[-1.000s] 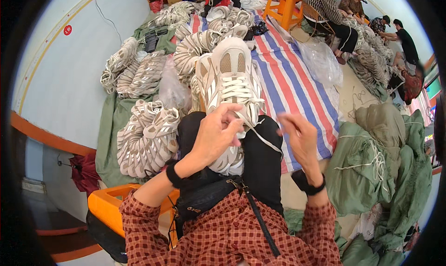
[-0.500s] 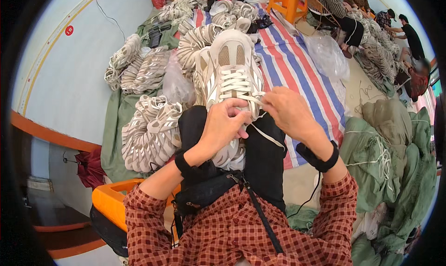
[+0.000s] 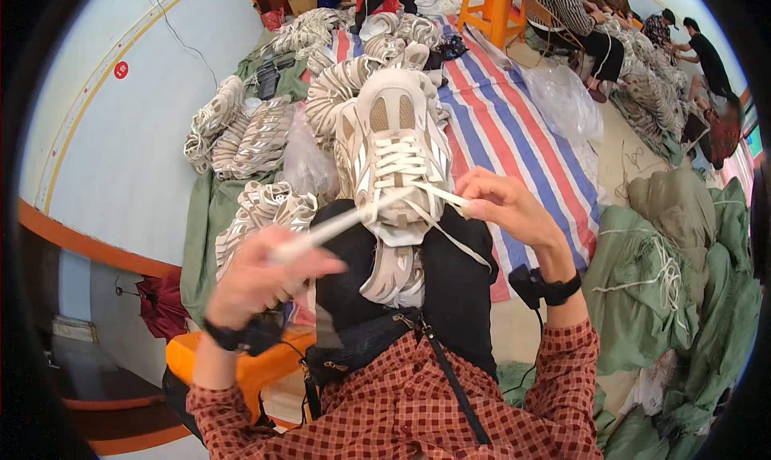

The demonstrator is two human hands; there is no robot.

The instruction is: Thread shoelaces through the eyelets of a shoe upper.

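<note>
A beige and white sneaker (image 3: 393, 94) rests on my lap, its toe pointing away from me. Cream laces (image 3: 401, 159) criss-cross up its front. My left hand (image 3: 261, 275), smeared by motion, is out to the lower left of the shoe with one lace end in its grip, and that strand stretches taut and blurred back to the collar. To the right of the shoe, my right hand (image 3: 506, 207) pinches the other lace strand between thumb and fingers. A loose lace end hangs over my right thigh. More shoe pieces (image 3: 393, 275) lie between my legs, below the sneaker.
Bundles of similar shoe uppers (image 3: 257, 134) lie on the left and ahead. A striped red, white and blue sheet (image 3: 514, 139) covers the floor. Green sacks (image 3: 642, 275) slump at right. An orange stool (image 3: 490, 14) and several seated people are farther back.
My left hand has moved from the shoe's collar to the lower left, drawing a lace out with it. My right hand has shifted slightly down, still on its lace.
</note>
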